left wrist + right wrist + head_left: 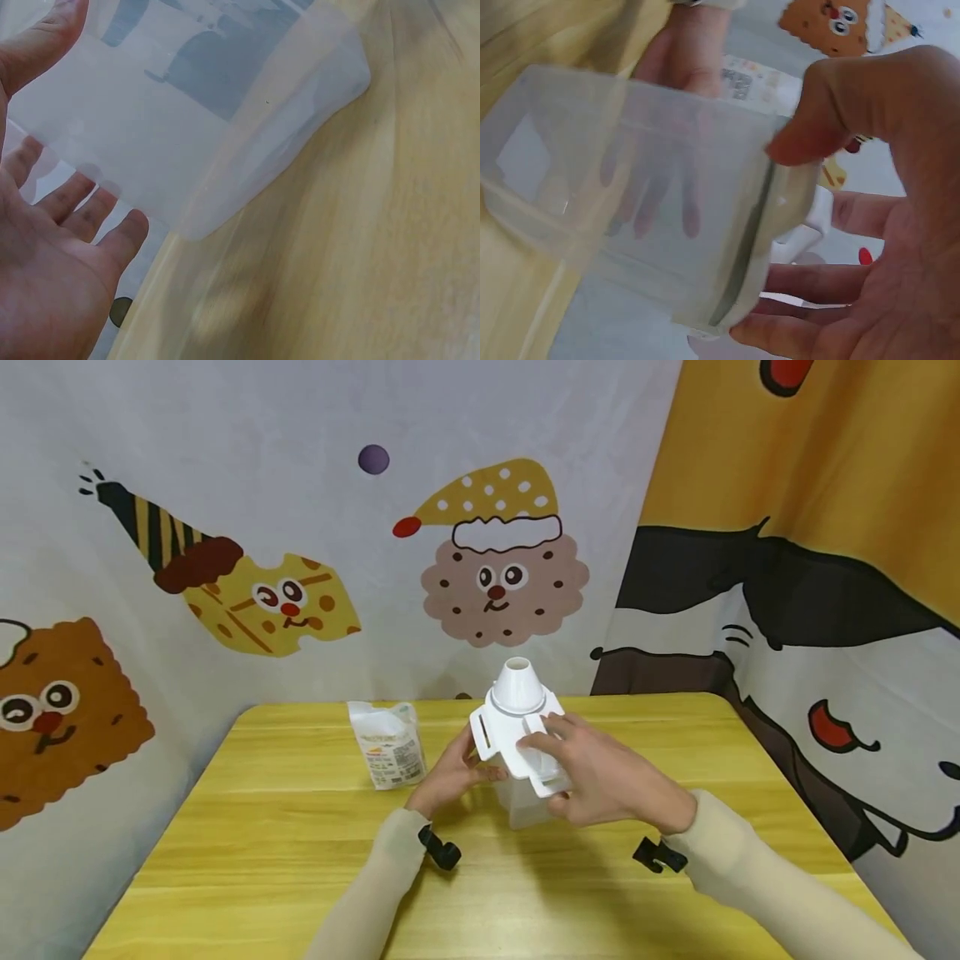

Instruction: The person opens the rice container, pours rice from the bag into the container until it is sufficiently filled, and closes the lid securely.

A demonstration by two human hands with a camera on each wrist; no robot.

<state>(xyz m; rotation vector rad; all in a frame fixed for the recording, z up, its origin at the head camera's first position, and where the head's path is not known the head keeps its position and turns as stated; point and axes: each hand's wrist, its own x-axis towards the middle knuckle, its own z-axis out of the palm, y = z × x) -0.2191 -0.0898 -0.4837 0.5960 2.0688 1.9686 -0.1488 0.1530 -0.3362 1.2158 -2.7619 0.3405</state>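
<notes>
A translucent plastic container (525, 806) stands near the table's middle under a white lid (501, 720), which has a cone-shaped spout (517, 687) and slotted side flaps. My left hand (453, 777) holds the container's left side; the left wrist view has the thumb and fingers around its clear body (157, 127). From the right, my right hand (603, 768) grips the lid with its fingers over the top and flap. In the right wrist view, the thumb (810, 124) presses the lid's edge, with the other fingers at its far side and the see-through body (562, 180) below.
A white printed pouch (392, 752) stands upright to the left of the container, close to the left hand. Beneath everything is a yellow wood-grain table (270, 877). A cartoon-printed curtain (300, 427) hangs behind the table's far edge and down its right side.
</notes>
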